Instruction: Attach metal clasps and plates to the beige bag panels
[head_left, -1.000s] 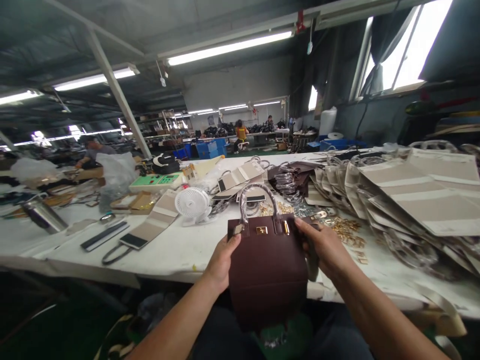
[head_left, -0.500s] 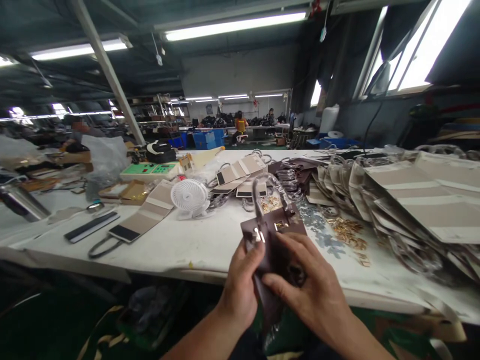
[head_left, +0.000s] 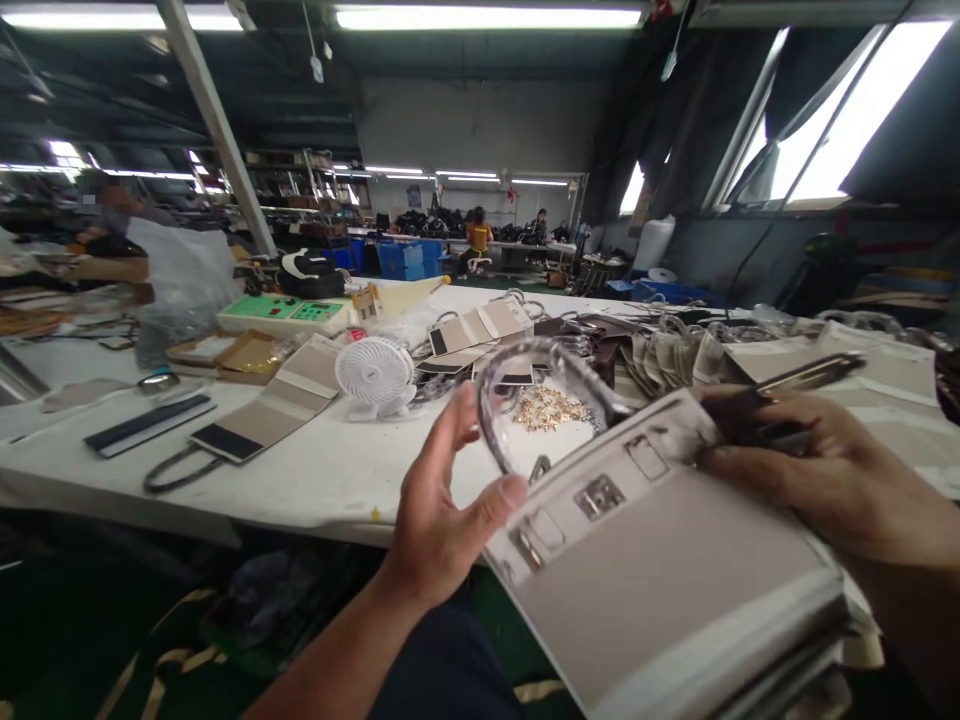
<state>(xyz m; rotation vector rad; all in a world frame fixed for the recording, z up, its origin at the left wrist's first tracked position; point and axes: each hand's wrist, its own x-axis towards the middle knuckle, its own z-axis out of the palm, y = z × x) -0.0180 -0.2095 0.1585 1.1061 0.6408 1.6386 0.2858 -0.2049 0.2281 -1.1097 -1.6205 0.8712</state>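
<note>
A taupe-grey handbag (head_left: 660,580) lies tilted across my lap in front of the white table (head_left: 315,480). It has metal fittings along its top edge and a handle (head_left: 525,365) wrapped in clear plastic. My left hand (head_left: 439,505) curls around the left end of that handle, thumb pressed at its base. My right hand (head_left: 817,470) grips the bag's upper right edge, its fingers closed over a dark strip (head_left: 795,380) with a shiny edge.
On the table stand a small white fan (head_left: 375,372), a green device (head_left: 285,312), a pile of gold fittings (head_left: 551,408) and a flat beige panel (head_left: 259,412). Stacked taupe bag pieces (head_left: 675,350) fill the right side. A co-worker (head_left: 112,205) sits far left.
The dark brown handbag I held has left my hands. A taupe-grey bag is in them now, larger and closer. My right hand has moved far to the right.
</note>
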